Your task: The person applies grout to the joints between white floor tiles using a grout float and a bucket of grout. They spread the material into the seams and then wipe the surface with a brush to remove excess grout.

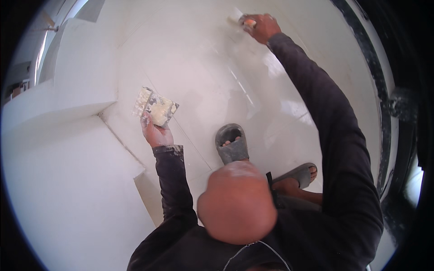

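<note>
My left hand (157,133) is closed on the edge of a small square plate (173,108), a dark flat piece caked with cream-coloured paste. The paste (158,109) lies in thick smears over its upper side, and some whitens my fingers. Far ahead and to the right, my right hand (263,29) grips a small tool with an orange handle (249,22). Its pale blade end is blurred and seems to be at the light, glossy surface; contact I cannot tell. My right arm is stretched out, while the left is bent closer in.
Glossy pale tiles (190,72) with thin joint lines lie ahead. A white stepped block or low wall (68,167) stands along the left. At the right runs a dark-edged frame (377,77). My feet in grey slides (234,147) stand near the middle.
</note>
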A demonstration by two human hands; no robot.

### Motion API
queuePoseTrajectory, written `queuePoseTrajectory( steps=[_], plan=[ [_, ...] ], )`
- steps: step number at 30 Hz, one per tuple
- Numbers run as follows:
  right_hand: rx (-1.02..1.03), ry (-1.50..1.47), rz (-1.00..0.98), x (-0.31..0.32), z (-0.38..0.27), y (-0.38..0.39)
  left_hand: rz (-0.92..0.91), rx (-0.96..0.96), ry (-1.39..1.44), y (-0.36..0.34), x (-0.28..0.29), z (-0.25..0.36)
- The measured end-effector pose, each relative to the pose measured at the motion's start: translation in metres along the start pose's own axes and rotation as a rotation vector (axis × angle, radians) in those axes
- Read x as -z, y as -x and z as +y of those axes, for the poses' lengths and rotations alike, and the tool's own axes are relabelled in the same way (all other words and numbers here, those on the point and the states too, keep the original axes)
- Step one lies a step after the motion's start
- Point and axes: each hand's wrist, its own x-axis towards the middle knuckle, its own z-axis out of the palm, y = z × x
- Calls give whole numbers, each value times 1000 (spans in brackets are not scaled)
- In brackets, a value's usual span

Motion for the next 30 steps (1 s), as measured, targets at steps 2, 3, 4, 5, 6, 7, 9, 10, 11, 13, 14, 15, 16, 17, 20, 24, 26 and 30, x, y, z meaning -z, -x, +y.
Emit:
queuePoseTrajectory(
  steps=[2, 3, 4, 5, 6, 7, 9, 10, 11, 13, 14, 15, 16, 17, 20, 24, 26, 30],
  plan=[
    [288, -559, -251, 2, -26, 37, 124, 27, -55, 3, -1, -1],
    [440, -627, -446, 1, -36, 59, 148, 33, -65, 5, -3, -1],
    [383, -747, -741, -2, -42, 78, 149, 21, -53, 8, -3, -1],
    [486, -626, -803, -3, -45, 90, 167, 20, -64, 11, -5, 0],
    [451, -571, -754, -2, -39, 88, 160, 29, -52, 13, -6, 0],
    [453, -506, -754, -3, -34, 86, 168, 18, -66, 14, -5, 1],
    [36, -506, -623, 10, -6, 42, 102, -2, -41, 16, -1, 3],
    [-81, -212, -341, 22, 9, 18, 171, 19, -79, 18, 0, 5],
    [58, 321, 83, 27, 13, 3, 181, 10, -105, 20, 3, 7],
    [14, 94, -122, 34, 7, -5, 187, -1, -118, 21, 4, 9],
    [-18, -219, -193, 40, -1, 2, 196, 9, -111, 23, 4, 8],
    [414, -183, -276, 29, -20, 17, 204, 19, -103, 25, 3, 8],
    [577, -458, -453, 23, -39, 38, 223, 5, -116, 27, 3, 7],
    [625, -616, -649, 16, -54, 56, 222, 12, -106, 28, 1, 6],
    [320, -633, -790, 7, -52, 36, 240, 38, -85, 29, -2, 7],
    [38, -147, -221, 50, 60, -124, 192, 74, -121, 27, -7, 15],
    [15, 466, 445, 80, 114, -175, 169, 58, -149, 21, -15, 14],
    [-47, -7, 28, 155, 126, -115, 183, 54, -157, 13, -31, -2]
  ],
)
